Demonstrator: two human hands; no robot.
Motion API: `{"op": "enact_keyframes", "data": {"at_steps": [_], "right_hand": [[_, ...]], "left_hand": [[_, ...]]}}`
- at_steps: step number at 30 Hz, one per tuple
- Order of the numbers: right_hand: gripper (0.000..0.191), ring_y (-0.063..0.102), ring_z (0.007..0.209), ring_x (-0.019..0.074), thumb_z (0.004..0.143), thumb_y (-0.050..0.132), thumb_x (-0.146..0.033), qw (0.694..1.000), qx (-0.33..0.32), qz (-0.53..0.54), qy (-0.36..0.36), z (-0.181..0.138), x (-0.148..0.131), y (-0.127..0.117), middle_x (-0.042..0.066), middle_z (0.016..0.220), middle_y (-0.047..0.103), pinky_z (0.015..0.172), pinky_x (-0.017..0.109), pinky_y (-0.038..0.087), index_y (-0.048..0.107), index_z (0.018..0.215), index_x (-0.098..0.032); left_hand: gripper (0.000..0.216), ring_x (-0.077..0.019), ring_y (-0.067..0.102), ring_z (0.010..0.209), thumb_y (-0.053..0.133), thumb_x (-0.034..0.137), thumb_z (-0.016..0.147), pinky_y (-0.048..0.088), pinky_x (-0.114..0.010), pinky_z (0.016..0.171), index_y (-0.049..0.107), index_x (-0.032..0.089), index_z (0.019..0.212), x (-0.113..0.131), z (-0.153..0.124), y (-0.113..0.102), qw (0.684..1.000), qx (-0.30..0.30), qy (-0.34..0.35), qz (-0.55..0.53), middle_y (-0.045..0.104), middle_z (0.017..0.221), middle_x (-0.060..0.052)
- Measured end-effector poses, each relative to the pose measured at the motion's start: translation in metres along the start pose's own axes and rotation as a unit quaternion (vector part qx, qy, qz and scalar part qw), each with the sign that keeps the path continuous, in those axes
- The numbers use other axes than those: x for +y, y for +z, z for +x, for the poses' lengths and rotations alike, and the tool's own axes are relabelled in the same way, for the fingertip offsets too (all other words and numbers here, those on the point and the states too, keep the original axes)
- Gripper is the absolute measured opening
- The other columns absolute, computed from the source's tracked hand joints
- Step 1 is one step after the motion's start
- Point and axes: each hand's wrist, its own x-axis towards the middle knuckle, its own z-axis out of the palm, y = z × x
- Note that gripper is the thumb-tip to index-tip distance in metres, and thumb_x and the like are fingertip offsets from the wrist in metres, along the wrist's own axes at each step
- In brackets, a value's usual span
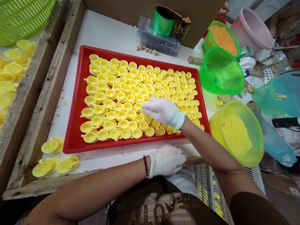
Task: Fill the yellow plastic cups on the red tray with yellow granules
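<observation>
A red tray (71, 125) on the white table holds rows of small yellow toy cups (108, 103). Cups toward its right side contain small yellow pieces; those at the left look unfilled. Over the middle of the tray is my right hand (160, 111) in a white glove, its fingers pressed together and pointing left just above the cups. Whatever lies between those fingertips is hidden. My left hand (167, 161), also gloved, rests by the table's front edge below the tray. Its fingers are curled, and I cannot see into the palm.
Right of the tray stand a yellow bowl (217, 125) of yellow pieces, a green bowl (221, 70) and a bowl of orange pieces (223, 40). A green tape roll (162, 23) sits behind. Wooden rails (44, 93) border the left, near several loose cups (50, 145).
</observation>
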Motion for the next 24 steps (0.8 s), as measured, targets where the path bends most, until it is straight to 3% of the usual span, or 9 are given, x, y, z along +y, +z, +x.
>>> {"op": "enact_keyframes", "data": {"at_steps": [2, 4, 7, 10, 13, 16, 19, 21, 24], "right_hand": [[0.023, 0.025, 0.061, 0.0137, 0.095, 0.060, -0.032, 0.999, 0.006, -0.035, 0.019, 0.002, 0.007, 0.006, -0.001, 0.067, 0.043, 0.059, 0.032, 0.016, 0.058, 0.075, -0.021], [0.021, 0.029, 0.062, 0.0143, 0.096, 0.060, -0.030, 0.999, 0.006, -0.020, 0.026, 0.003, 0.011, 0.009, 0.000, 0.069, 0.047, 0.058, 0.031, 0.018, 0.060, 0.077, -0.021], [0.021, 0.044, 0.070, 0.0156, 0.099, 0.060, -0.032, 1.000, -0.019, 0.006, 0.024, -0.001, 0.011, 0.007, 0.003, 0.078, 0.057, 0.058, 0.028, 0.034, 0.063, 0.081, -0.021], [0.022, 0.058, 0.082, 0.0158, 0.101, 0.059, -0.039, 0.999, -0.047, -0.002, 0.021, -0.012, 0.006, 0.004, 0.006, 0.096, 0.065, 0.071, 0.030, 0.053, 0.067, 0.098, -0.018], [0.028, 0.065, 0.095, 0.0169, 0.102, 0.060, -0.041, 0.998, -0.063, -0.018, 0.015, -0.024, 0.002, 0.005, 0.009, 0.114, 0.067, 0.083, 0.035, 0.059, 0.066, 0.115, -0.017], [0.024, 0.066, 0.096, 0.0183, 0.102, 0.060, -0.039, 0.998, -0.047, -0.037, 0.009, -0.038, -0.003, -0.004, 0.008, 0.110, 0.069, 0.087, 0.039, 0.058, 0.069, 0.110, -0.018], [0.018, 0.066, 0.093, 0.0235, 0.099, 0.061, -0.035, 0.998, 0.000, -0.055, 0.010, -0.067, -0.005, -0.039, 0.007, 0.095, 0.071, 0.089, 0.047, 0.056, 0.073, 0.094, -0.023], [0.015, 0.066, 0.094, 0.0267, 0.096, 0.063, -0.035, 0.993, 0.061, -0.091, 0.035, -0.101, 0.000, -0.075, 0.009, 0.096, 0.072, 0.092, 0.050, 0.053, 0.074, 0.093, -0.026], [0.022, 0.068, 0.102, 0.0274, 0.095, 0.059, -0.036, 0.935, 0.214, -0.204, 0.198, -0.165, 0.023, -0.127, 0.016, 0.109, 0.073, 0.096, 0.048, 0.053, 0.073, 0.108, -0.026]], "left_hand": [[0.025, -0.0236, 0.067, 0.086, 0.050, 0.036, 0.100, 0.052, -0.039, 0.077, 0.068, 0.018, 0.097, 0.001, 0.000, -0.001, 1.000, -0.009, -0.002, -0.001, 0.071, 0.098, -0.008], [0.026, -0.0248, 0.067, 0.086, 0.051, 0.036, 0.100, 0.052, -0.040, 0.074, 0.069, 0.018, 0.098, 0.001, 0.000, -0.002, 1.000, -0.010, -0.004, -0.002, 0.071, 0.099, -0.009], [0.024, -0.0249, 0.068, 0.085, 0.054, 0.035, 0.098, 0.052, -0.039, 0.073, 0.069, 0.017, 0.097, 0.001, -0.002, -0.002, 1.000, 0.002, -0.002, -0.002, 0.071, 0.097, -0.009], [0.023, -0.0249, 0.068, 0.088, 0.055, 0.036, 0.098, 0.053, -0.040, 0.076, 0.069, 0.017, 0.097, 0.000, -0.001, -0.002, 1.000, 0.013, -0.001, 0.003, 0.071, 0.098, -0.009], [0.019, -0.0261, 0.068, 0.091, 0.059, 0.032, 0.095, 0.053, -0.041, 0.081, 0.070, 0.017, 0.095, 0.007, 0.002, -0.010, 1.000, -0.003, 0.007, 0.013, 0.071, 0.098, -0.010], [0.011, -0.0243, 0.067, 0.082, 0.061, 0.024, 0.093, 0.052, -0.040, 0.073, 0.070, 0.017, 0.091, 0.021, -0.006, -0.033, 0.999, -0.030, 0.003, 0.017, 0.071, 0.090, -0.007], [0.019, -0.0213, 0.065, 0.079, 0.055, 0.032, 0.098, 0.051, -0.038, 0.073, 0.068, 0.020, 0.092, 0.025, -0.035, -0.070, 0.998, 0.036, -0.057, 0.007, 0.069, 0.089, -0.004], [0.020, -0.0183, 0.062, 0.075, 0.050, 0.026, 0.100, 0.049, -0.034, 0.071, 0.067, 0.020, 0.093, 0.013, -0.060, -0.094, 0.980, 0.116, -0.155, 0.042, 0.068, 0.088, -0.003], [0.024, -0.0194, 0.063, 0.082, 0.046, 0.027, 0.100, 0.047, -0.033, 0.071, 0.068, 0.019, 0.098, -0.023, -0.087, -0.119, 0.930, 0.184, -0.297, 0.111, 0.069, 0.097, -0.006]]}}
